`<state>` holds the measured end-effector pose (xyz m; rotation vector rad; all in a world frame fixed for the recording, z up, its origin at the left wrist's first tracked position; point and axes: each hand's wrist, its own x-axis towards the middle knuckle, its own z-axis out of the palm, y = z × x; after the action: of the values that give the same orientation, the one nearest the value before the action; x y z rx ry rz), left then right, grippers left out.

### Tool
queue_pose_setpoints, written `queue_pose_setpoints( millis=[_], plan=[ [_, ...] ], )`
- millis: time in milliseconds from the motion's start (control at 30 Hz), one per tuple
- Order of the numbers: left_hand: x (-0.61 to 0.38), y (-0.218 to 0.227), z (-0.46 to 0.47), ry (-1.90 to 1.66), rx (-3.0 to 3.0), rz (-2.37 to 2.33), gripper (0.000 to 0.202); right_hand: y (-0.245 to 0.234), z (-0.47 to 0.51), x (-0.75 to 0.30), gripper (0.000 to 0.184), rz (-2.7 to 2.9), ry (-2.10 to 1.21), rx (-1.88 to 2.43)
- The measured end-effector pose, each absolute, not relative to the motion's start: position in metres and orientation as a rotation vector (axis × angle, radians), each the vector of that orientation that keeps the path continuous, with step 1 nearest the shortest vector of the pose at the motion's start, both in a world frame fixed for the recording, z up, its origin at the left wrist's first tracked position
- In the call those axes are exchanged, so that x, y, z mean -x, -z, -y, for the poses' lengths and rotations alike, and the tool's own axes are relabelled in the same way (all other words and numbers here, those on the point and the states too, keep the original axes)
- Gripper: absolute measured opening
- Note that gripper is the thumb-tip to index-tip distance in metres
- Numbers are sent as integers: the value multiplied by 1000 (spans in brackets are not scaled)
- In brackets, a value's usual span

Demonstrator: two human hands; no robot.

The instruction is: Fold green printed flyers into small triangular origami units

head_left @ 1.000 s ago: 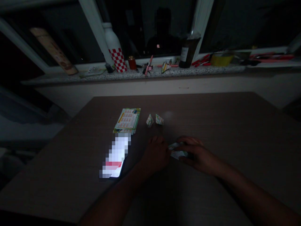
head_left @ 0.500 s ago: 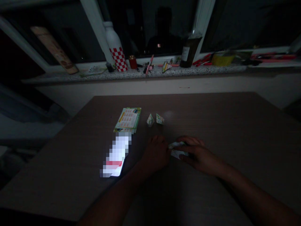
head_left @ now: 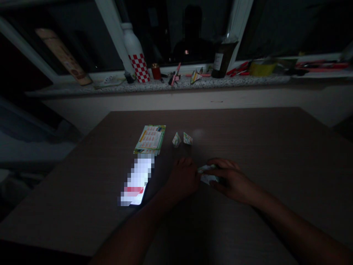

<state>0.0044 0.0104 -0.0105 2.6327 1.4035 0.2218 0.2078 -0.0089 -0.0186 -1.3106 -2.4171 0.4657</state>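
Paper point(head_left: 206, 179) lies well in from the table point(head_left: 275, 147)'s far edge, held by the right hand point(head_left: 233, 181), thumb against fingers (the left hand point(head_left: 184, 177)'s grip I cannot tell); uneven pressure could skew or crumple it.

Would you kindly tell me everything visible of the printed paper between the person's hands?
The printed paper looks thin, pale with some green, its print too small to read. Over the table, the left hand is at its left end; the right hand reaches across it, hiding part of its outline. Its folds are unclear.
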Motion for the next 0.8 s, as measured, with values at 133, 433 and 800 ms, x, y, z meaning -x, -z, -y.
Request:
queue_pose_setpoints(
  millis=[133,433,800],
  plan=[
    [-4,9,-10,-233,-2604,-1405,22,19,9,-207,40,2422,-459,1313],
    [-12,5,-3,-234,-2481,-1564,46,19,10,-206,43,2416,-453,1298],
    [-6,-4,-13,-87,-2397,-1594,25,16,10,-206,40,2445,-478,1329]
  ],
)
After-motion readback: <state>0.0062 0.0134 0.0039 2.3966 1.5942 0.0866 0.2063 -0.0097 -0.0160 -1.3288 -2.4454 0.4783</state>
